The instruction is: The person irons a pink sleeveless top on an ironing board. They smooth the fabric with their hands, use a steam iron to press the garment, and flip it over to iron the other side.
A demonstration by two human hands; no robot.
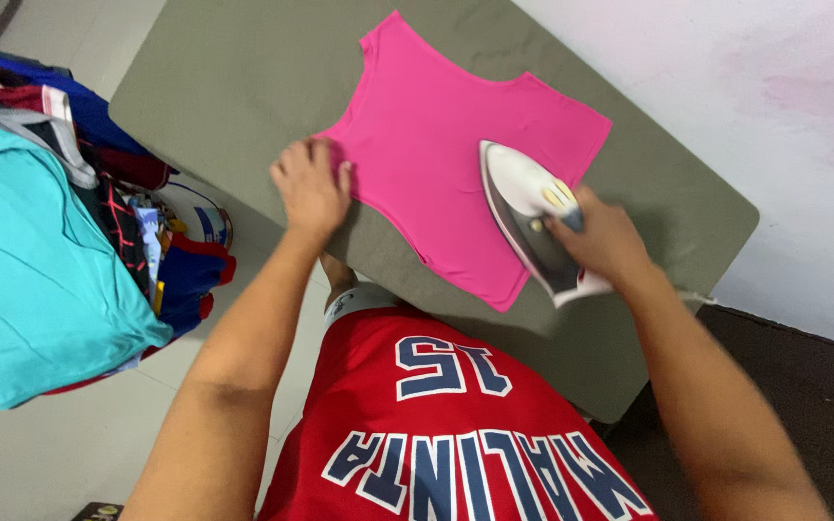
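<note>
Right now the right hand (602, 238) has its fingers clenched round the handle of a white iron (531, 214), which rests on the lower right part of a pink top (441, 145) with its tip pointing up the picture and its long axis running back toward the person. Meanwhile the left hand (311, 185) lies flat, fingers released and spread, pressing the top's left edge onto the grey-green desk (224, 77). A pile of clothes (41, 222) sits well apart on the left.
</note>
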